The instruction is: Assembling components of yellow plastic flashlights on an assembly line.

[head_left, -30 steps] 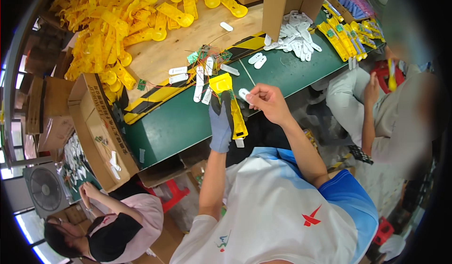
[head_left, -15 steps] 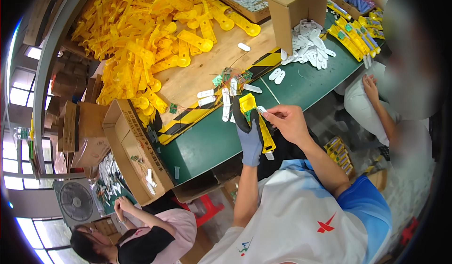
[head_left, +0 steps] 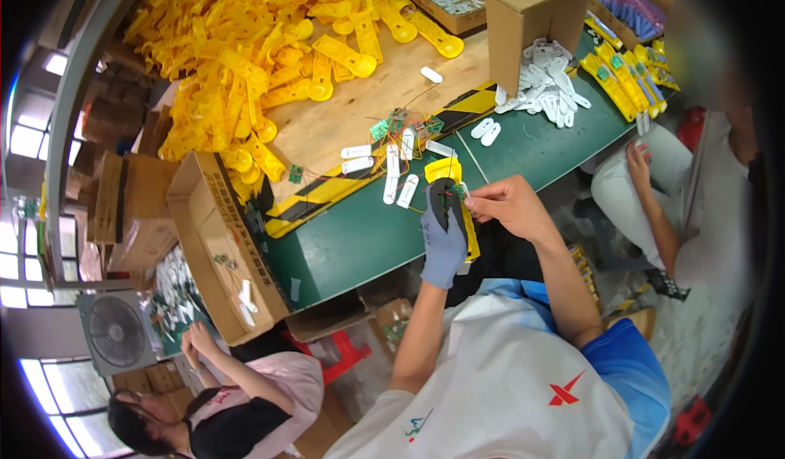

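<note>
Head: long, yellow plastic casing

Held casing: yellow plastic, glossy. Glove: grey cloth, matt, with darker coating. Heaped casings: shiny, translucent yellow plastic. Worktop: smooth green, slight sheen. Board: bare wood, matt. Open carton: matt brown cardboard. Loose white pieces: smooth plastic.

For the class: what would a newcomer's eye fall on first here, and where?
First, the big heap of yellow plastic parts at the upper left. Then, near the centre, the gloved left hand gripping a yellow part, with the bare right hand close beside it. Toward the upper right, white pieces lie piled by a cardboard box.
</note>
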`<move>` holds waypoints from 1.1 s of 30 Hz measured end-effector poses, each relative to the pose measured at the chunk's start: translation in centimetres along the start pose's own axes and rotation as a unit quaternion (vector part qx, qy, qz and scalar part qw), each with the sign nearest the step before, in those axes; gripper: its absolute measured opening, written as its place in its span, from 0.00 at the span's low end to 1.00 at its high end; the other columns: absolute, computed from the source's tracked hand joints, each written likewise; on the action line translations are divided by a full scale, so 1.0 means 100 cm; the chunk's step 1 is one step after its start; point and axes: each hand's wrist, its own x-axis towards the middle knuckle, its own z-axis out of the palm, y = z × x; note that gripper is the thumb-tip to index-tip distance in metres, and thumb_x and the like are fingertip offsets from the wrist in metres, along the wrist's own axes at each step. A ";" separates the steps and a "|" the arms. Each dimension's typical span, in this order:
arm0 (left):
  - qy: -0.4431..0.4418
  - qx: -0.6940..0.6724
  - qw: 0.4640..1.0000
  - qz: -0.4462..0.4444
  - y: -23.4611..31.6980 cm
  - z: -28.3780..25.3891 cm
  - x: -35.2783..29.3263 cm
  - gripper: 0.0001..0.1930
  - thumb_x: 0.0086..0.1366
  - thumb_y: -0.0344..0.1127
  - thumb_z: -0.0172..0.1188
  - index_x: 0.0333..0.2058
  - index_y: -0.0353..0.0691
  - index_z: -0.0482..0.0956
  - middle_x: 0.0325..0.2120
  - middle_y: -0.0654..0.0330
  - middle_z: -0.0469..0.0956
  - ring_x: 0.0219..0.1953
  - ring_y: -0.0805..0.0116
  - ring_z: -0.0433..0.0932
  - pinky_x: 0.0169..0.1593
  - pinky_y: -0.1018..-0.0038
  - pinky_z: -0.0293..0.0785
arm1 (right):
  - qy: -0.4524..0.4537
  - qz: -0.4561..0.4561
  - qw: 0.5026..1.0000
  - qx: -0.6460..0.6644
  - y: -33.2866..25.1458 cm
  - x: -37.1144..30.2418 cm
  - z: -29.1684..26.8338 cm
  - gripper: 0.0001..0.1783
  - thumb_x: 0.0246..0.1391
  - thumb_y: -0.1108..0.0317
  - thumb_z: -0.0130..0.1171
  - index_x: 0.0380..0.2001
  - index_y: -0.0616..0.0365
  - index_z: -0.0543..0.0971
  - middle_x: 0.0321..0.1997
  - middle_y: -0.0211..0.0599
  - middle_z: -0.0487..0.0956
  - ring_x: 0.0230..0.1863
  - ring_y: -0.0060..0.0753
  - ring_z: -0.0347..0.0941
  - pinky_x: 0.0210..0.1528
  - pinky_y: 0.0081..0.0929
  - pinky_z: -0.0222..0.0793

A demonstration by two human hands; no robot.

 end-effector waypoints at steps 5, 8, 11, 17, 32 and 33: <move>-0.029 -0.079 0.993 -0.083 0.009 -0.005 0.000 0.14 0.67 0.30 0.49 0.51 0.36 0.69 0.35 0.47 0.77 0.36 0.49 0.78 0.39 0.63 0.73 | -0.041 0.021 0.997 0.060 0.000 0.006 -0.003 0.29 0.56 0.69 0.65 0.60 0.61 0.71 0.30 0.36 0.83 0.30 0.20 0.77 0.34 0.19 0.75; -0.015 -0.018 1.000 -0.007 0.005 -0.007 0.002 0.15 0.67 0.31 0.49 0.51 0.36 0.69 0.37 0.44 0.76 0.38 0.44 0.77 0.41 0.61 0.73 | -0.045 -0.008 0.997 0.055 0.005 0.009 0.001 0.30 0.55 0.70 0.65 0.60 0.61 0.70 0.30 0.35 0.82 0.30 0.20 0.77 0.34 0.20 0.75; -0.003 -0.050 0.999 -0.009 0.007 -0.008 0.003 0.18 0.66 0.33 0.51 0.54 0.37 0.68 0.40 0.43 0.77 0.40 0.45 0.78 0.43 0.61 0.73 | -0.040 -0.013 0.997 0.067 0.008 0.009 0.003 0.23 0.57 0.70 0.63 0.55 0.64 0.74 0.33 0.36 0.82 0.31 0.21 0.77 0.35 0.20 0.75; -0.032 -0.052 0.997 -0.047 0.008 -0.012 0.004 0.21 0.67 0.32 0.51 0.57 0.38 0.67 0.39 0.45 0.78 0.40 0.48 0.79 0.43 0.61 0.74 | -0.043 -0.018 0.998 0.033 0.009 0.009 0.002 0.20 0.58 0.70 0.62 0.52 0.64 0.74 0.33 0.36 0.82 0.31 0.21 0.78 0.34 0.19 0.75; -0.031 -0.039 0.998 -0.036 0.010 -0.014 0.005 0.16 0.65 0.31 0.51 0.51 0.37 0.68 0.37 0.44 0.78 0.39 0.43 0.78 0.41 0.58 0.74 | 0.011 -0.031 0.999 0.031 0.012 0.014 0.001 0.14 0.57 0.69 0.64 0.44 0.64 0.79 0.31 0.32 0.83 0.30 0.16 0.75 0.34 0.16 0.70; -0.032 -0.038 0.998 -0.037 0.009 -0.014 0.005 0.16 0.65 0.31 0.51 0.51 0.37 0.68 0.37 0.44 0.78 0.39 0.43 0.78 0.41 0.58 0.74 | 0.023 -0.045 0.998 0.034 0.012 0.014 0.004 0.14 0.57 0.69 0.64 0.44 0.65 0.79 0.32 0.32 0.83 0.30 0.16 0.75 0.34 0.16 0.70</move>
